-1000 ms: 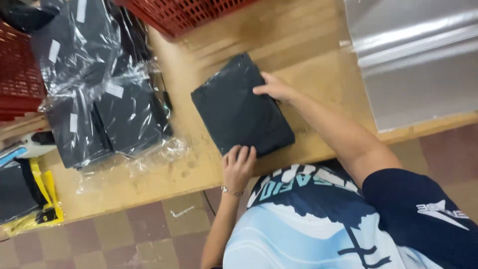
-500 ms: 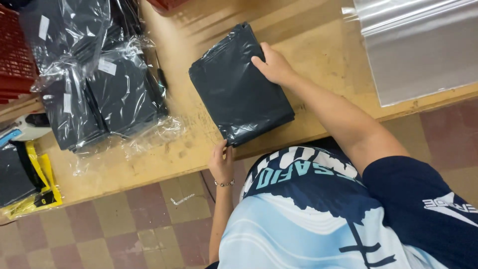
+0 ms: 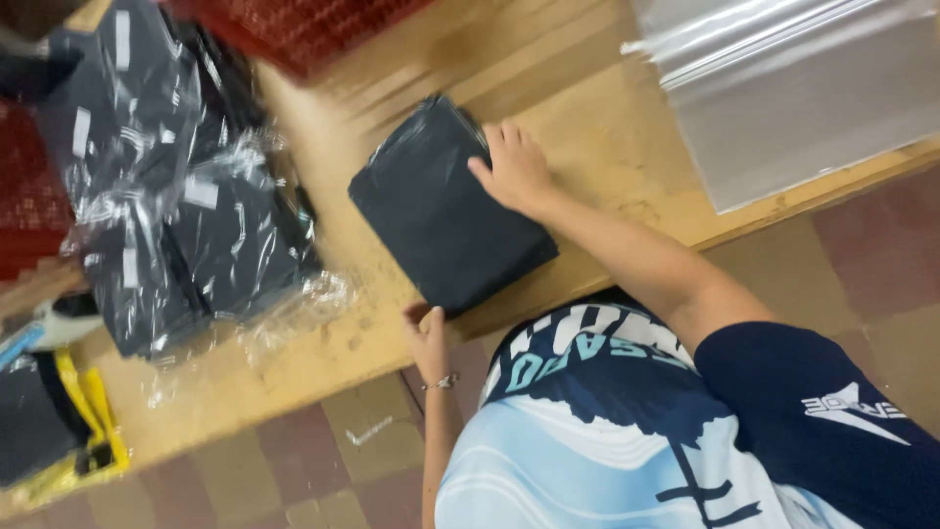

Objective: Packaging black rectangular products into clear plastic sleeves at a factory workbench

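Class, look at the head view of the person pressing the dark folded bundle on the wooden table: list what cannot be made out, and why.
- Left hand: fingers curl at the table edge under the dark folded bundle; its grip is hidden.
- Right hand: the palm lies flat on the bundle, covering that corner.
- Red basket: cut off by the top edge and blurred.
- Bagged dark garments: motion blur hides their labels and count.
- Clear plastic bags: cut off at the right edge.

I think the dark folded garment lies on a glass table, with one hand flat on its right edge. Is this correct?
Not quite. In the head view the table is wood, not glass. The rest holds: the dark folded garment lies on it, with the right hand flat on its right edge.
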